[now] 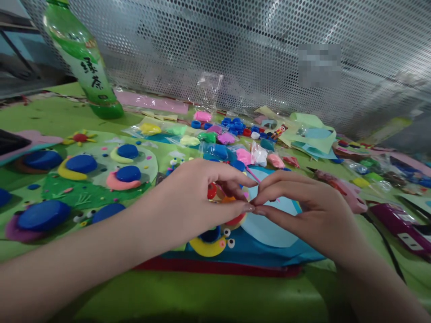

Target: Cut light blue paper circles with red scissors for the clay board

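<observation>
The fingertips of the left hand (198, 197) and right hand (310, 202) are brought together over the near blue picture (256, 252), and it honestly can't be told whether anything tiny is pinched in either grip, as the contact spot is mostly hidden. A thin pink strand (251, 173) can be spotted right by the fingers, but it can't be made out whether it's held or just sits behind them. Progress-wise, the blue picture would be called partway done: a yellow snail (205, 249) is set at its near left, a light blue oval (269, 235) is laid to the right, and red and orange bits (212, 190) are half covered by the hands. The green picture (55, 188) on the left looks pretty much finished, with blue-shelled snails (81, 164) set all over it. As for containers, clear bags are scattered across the far side of the desk (202, 298): yellow stuff is packed in one bag (150, 129), blue in another (215, 151), probably modelling clay. Blue caps (235, 125) are heaped loose nearby. Far left, a green tea bottle (90, 74) is parked, fill level not readable.
</observation>
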### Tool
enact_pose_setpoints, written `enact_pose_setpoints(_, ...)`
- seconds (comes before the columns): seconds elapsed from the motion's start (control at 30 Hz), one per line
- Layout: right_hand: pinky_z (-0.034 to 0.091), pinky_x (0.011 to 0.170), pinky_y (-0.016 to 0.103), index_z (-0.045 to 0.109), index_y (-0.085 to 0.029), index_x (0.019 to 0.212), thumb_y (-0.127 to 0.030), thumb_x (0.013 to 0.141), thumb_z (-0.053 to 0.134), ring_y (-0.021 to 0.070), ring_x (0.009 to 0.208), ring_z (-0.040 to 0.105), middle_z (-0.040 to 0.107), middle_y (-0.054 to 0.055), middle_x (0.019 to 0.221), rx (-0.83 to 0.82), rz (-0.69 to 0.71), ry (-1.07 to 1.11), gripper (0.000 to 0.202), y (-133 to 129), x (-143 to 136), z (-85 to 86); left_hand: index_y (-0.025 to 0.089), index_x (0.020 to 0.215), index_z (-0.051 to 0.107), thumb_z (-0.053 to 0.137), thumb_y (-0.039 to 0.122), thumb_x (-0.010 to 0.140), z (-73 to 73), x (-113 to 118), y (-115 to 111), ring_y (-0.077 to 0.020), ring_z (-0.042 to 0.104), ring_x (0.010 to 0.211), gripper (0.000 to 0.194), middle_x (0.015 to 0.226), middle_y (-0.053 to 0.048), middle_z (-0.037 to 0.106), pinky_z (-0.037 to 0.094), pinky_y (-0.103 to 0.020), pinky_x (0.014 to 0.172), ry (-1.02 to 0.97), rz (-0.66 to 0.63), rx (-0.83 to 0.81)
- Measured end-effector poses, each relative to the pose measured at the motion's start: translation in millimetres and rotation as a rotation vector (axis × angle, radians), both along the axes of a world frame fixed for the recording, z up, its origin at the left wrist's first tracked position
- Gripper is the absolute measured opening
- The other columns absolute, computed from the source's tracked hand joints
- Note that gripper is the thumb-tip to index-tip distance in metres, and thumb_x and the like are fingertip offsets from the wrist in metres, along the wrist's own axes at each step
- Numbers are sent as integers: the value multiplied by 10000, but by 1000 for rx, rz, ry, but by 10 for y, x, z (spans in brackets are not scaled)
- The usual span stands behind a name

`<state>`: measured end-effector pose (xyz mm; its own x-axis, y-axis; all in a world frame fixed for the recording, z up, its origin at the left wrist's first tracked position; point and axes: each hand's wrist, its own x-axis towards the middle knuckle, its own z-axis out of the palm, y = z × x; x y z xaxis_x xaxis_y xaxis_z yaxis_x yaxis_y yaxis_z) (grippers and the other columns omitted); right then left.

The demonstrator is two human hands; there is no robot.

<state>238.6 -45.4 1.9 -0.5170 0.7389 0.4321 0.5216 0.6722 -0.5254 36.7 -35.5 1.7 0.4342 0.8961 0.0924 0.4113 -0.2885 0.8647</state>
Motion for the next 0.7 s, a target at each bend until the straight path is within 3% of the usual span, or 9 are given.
enact_pose_setpoints(0.17,484,669,259,650,-229,709,-200,758,645,144,717,606,650,-3,707,-3,-37,41,57,9,6,9,339,995,672,597,416,757,58,-17,3,-87,516,437,261,625,35,661,313,-180,359,-7,25,-30)
enact_pose_setpoints(0.4,489,675,271,642,-227,692,-239,754,661,140,683,588,632,-4,692,-59,-77,99,65,32,0,-33,272,1012,673,567,408,773,232,-106,117,-151,614,652,295,749,7,686,417,-199,531,108,104,71)
enact_pose_setpoints(0.53,491,672,264,629,-227,684,-227,738,676,134,692,584,632,-12,698,-72,-92,174,71,43,-41,-89,274,1065,635,570,384,758,212,-162,159,-166,631,780,333,885,21,689,469,-232,663,217,15,44)
enact_pose_setpoints(0.7,491,703,261,609,-234,718,-167,750,654,124,711,581,620,-19,728,-50,-99,209,87,37,-78,-146,300,1182,549,508,324,762,155,-197,155,-164,644,835,422,943,36,695,486,-236,705,172,-125,-56)
